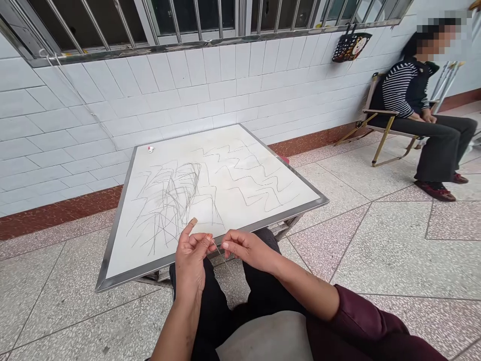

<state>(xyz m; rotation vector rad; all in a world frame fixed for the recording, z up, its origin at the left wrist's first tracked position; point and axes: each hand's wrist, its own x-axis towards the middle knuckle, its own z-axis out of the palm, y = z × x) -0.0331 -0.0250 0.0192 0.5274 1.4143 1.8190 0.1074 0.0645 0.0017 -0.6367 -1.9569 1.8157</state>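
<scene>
My left hand [191,263] is at the near edge of a white-topped table, thumb and fingers pinched on one end of a thin wire-like strand [226,262]. A tiny reddish-orange bit shows at that pinch. Its index finger points up, with a tan wrap [193,221] on the tip. The strand slants down to the right over my lap. Close beside it, my right hand [250,249] has its thumb and index finger pressed together; whether anything is between them is too small to see. Many thin, dark, bent strands [175,185] lie across the tabletop, tangled thickest at left.
The table [120,258] has a grey metal rim and stands by a tiled wall [180,105]. A small white-and-red item [151,149] sits at its far left corner. To the right, a person [406,95] sits in a folding chair [391,120]. A patterned bag [351,46] hangs from window bars.
</scene>
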